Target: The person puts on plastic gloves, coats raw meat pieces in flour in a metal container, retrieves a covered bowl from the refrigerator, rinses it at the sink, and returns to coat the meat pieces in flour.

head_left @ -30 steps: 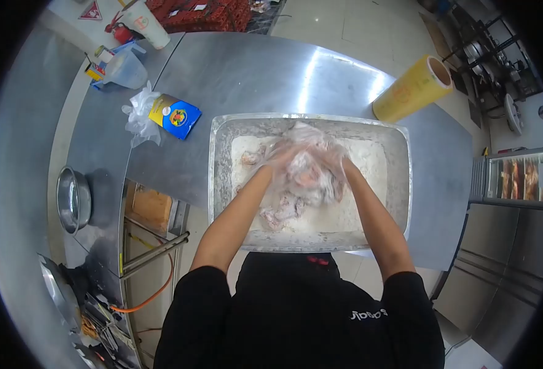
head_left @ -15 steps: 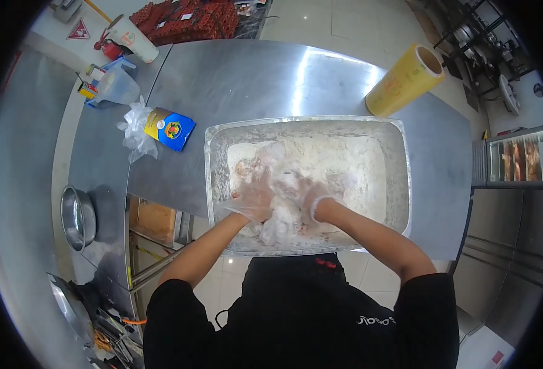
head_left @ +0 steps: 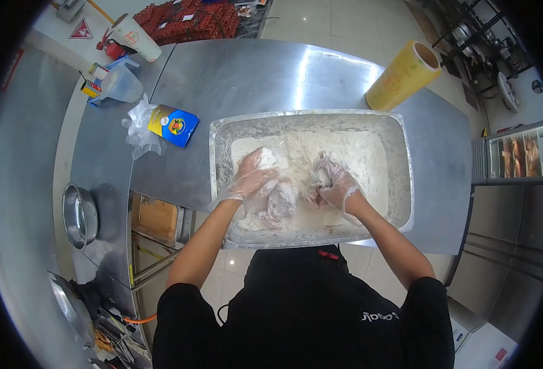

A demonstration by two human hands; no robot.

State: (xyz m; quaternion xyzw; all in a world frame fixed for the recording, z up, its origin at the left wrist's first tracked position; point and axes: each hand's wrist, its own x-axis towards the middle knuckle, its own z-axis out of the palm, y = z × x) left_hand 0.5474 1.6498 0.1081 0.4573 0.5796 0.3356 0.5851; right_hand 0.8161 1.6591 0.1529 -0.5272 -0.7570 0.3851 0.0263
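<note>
A deep metal tray [head_left: 400,147] holds white flour [head_left: 369,154] and pieces of raw meat, likely chicken, thickly coated in it. My left hand [head_left: 251,179], in a clear plastic glove, curls around a floured chicken piece [head_left: 267,160] on the tray's left side. Just below its fingers lies another floured piece [head_left: 281,202]. My right hand [head_left: 341,186], gloved too, grips a floured chicken piece [head_left: 322,173] right of the tray's middle. Flour and fingers partly hide the outlines of both held pieces.
The tray stands on a steel table [head_left: 234,74]. A yellow roll of plastic wrap [head_left: 400,80] stands beyond its right corner. To the left are a blue-and-yellow packet of gloves [head_left: 174,125], a plastic jug [head_left: 122,85] and a steel bowl [head_left: 79,215].
My hands were close together and blurred over the middle pieces. Now they are apart, the left farther left and the right farther right, each around a piece.
</note>
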